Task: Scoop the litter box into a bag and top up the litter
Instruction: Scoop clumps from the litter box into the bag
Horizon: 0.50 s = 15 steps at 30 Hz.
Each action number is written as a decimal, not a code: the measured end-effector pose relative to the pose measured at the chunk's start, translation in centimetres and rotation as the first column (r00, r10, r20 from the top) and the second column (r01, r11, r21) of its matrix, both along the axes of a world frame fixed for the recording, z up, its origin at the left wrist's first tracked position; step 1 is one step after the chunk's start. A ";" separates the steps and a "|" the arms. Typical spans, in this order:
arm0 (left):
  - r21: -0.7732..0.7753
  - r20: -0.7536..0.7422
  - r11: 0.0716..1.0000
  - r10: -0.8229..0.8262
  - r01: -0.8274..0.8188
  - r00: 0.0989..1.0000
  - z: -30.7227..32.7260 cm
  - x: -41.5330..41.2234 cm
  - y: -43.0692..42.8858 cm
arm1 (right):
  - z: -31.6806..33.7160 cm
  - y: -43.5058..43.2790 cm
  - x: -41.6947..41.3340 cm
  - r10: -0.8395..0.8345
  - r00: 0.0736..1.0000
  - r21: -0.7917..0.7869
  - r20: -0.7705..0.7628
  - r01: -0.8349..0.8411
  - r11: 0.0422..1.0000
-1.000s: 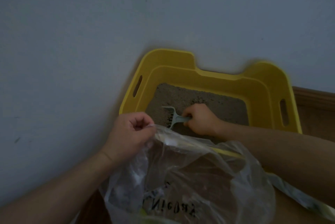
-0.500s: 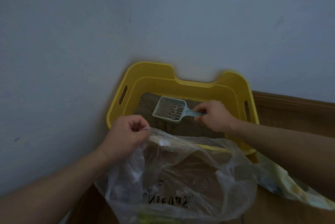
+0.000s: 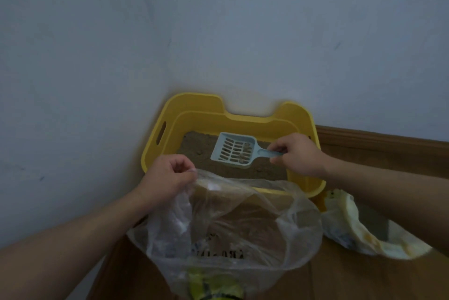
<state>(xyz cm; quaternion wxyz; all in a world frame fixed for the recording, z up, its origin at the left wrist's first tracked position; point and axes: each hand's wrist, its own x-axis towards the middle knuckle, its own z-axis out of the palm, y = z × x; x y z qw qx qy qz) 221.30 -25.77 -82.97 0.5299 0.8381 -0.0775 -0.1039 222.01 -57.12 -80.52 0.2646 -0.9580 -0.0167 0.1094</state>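
Note:
A yellow litter box sits in the corner against the wall, with brown litter inside. My right hand grips the handle of a pale blue slotted scoop, held level above the litter with a few clumps lying in it. My left hand pinches the rim of a clear plastic bag, holding its mouth open just in front of the box. The bag covers the box's near edge.
Grey walls meet behind the box. A wooden skirting board runs along the right wall above a wooden floor. A second crumpled bag with yellow print lies on the floor at right, under my right forearm.
The scoop has come up out of the litter, turned flat with clumps in it. My right hand has drawn back to the right. My left hand keeps hold of the bag.

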 end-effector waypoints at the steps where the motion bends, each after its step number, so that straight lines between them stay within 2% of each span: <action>1: 0.011 0.000 1.000 0.007 -0.007 1.000 0.0 0.0 0.0 | 0.3 0.0 -0.2 0.002 1.000 0.006 0.006 -0.002 1.000; 10: 0.069 -0.012 0.997 0.041 -0.041 0.999 0.5 -0.2 0.4 | 4.0 0.3 -3.6 0.087 0.996 0.155 0.011 -0.088 0.984; 15: 0.074 -0.013 0.996 0.042 -0.041 0.999 0.6 -0.4 0.4 | 4.7 0.9 -5.4 0.235 0.972 0.183 -0.029 -0.226 0.957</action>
